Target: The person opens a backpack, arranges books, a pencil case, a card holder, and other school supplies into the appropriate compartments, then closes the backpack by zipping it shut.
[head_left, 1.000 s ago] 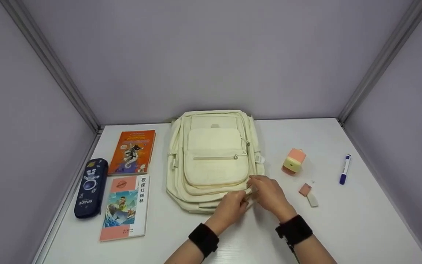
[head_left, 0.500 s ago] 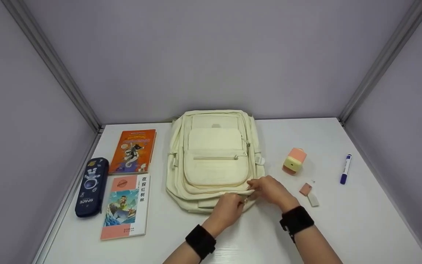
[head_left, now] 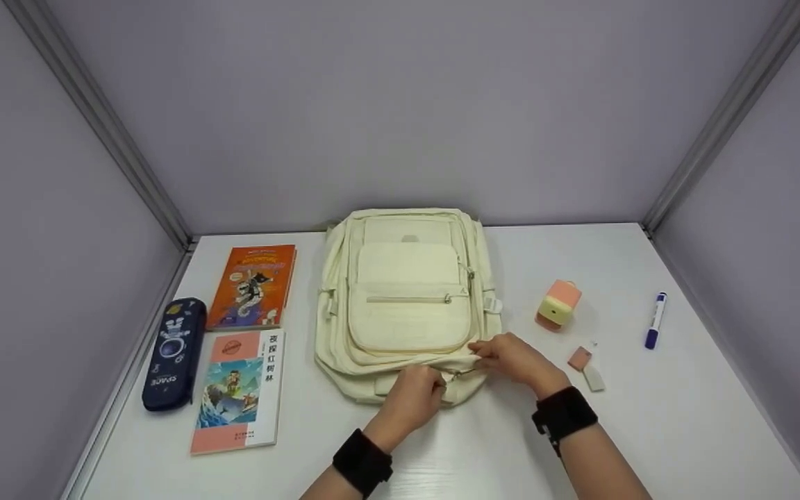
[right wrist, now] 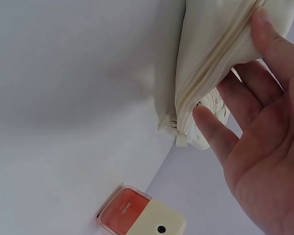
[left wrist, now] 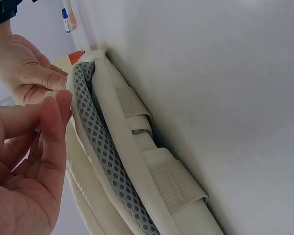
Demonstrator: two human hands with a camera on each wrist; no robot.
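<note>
A cream backpack (head_left: 410, 271) lies front side up on the white table, its bottom end toward me. My left hand (head_left: 414, 396) pinches the zipper pull at that bottom edge, the pull mostly hidden by the fingers. Close by at the lower right corner, my right hand (head_left: 514, 357) grips the fabric along the zipper. The right wrist view shows the right thumb over the zipper track (right wrist: 220, 49), with fingers behind the cloth. Grey mesh padding (left wrist: 108, 156) runs along the backpack's end in the left wrist view, beside the fingertips.
Left of the backpack are an orange book (head_left: 251, 288), a book with a sea picture (head_left: 237, 392) and a dark blue space-print pencil case (head_left: 174, 354). On the right lie a pink and yellow pencil sharpener (head_left: 558, 305), a small pink and white item (head_left: 586, 368) and a blue-capped marker (head_left: 655, 321).
My left hand has slid left along the backpack's bottom edge, and the zipper between the hands has parted further. My right hand stays at the corner, its wrist shifted slightly right.
</note>
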